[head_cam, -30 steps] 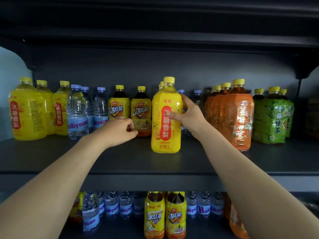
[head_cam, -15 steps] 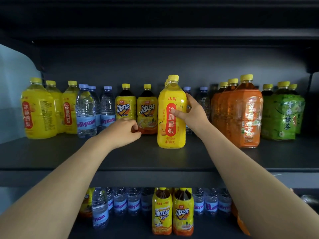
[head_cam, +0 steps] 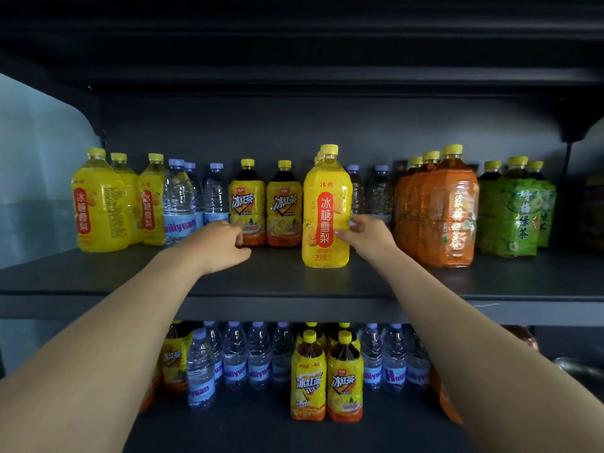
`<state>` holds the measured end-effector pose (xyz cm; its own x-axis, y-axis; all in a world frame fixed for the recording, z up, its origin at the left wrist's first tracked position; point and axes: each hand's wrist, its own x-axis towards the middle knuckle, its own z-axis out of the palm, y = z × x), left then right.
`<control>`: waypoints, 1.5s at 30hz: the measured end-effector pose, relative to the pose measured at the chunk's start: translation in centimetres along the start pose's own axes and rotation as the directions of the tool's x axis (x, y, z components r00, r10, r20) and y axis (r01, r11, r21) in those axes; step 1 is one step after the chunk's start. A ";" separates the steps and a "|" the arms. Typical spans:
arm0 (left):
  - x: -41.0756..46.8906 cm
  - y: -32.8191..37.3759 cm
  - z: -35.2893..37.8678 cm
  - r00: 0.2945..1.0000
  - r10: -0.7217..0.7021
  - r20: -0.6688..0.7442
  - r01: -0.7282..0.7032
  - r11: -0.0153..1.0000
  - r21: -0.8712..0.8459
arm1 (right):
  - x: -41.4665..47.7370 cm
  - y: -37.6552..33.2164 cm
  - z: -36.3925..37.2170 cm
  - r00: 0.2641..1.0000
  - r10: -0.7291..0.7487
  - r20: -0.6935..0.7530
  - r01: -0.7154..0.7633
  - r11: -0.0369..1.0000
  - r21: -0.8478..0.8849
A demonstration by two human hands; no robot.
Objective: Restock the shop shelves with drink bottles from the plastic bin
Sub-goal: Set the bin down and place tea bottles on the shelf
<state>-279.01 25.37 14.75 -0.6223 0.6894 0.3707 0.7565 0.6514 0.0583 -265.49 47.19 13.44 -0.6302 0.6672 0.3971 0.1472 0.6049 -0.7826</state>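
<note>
A tall yellow pear-drink bottle (head_cam: 327, 207) with a red label stands upright on the middle shelf (head_cam: 294, 282), in front of more of its kind. My right hand (head_cam: 367, 235) is at its lower right side. The thumb tip still touches the bottle and the fingers are spread loosely off it. My left hand (head_cam: 222, 243) hovers over the shelf in front of the iced-tea bottles (head_cam: 246, 204), fingers curled in with nothing in them. The plastic bin is out of view.
The middle shelf also holds yellow bottles (head_cam: 98, 204) at left, water bottles (head_cam: 178, 204), orange tea bottles (head_cam: 449, 207) and green tea bottles (head_cam: 516, 214) at right. The lower shelf carries water bottles (head_cam: 258, 358) and iced-tea bottles (head_cam: 309, 380). Another shelf hangs overhead.
My right hand has slid down the yellow bottle and loosened its grip; the bottle stays standing on the shelf. The left hand has hardly moved. The view has shifted a little.
</note>
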 end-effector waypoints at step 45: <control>-73.6 28.9 -6.0 0.213 -0.962 -0.171 0.950 0.163 0.266 | -59.7 -2.8 0.5 -0.203 -0.629 0.751 0.781 0.359 0.512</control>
<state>-210.10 -8.47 -5.28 -0.8259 -0.5339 0.1814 -0.5212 0.8456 0.1157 -228.68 5.45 -8.33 -0.5370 -0.8420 0.0516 -0.8292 0.5156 -0.2161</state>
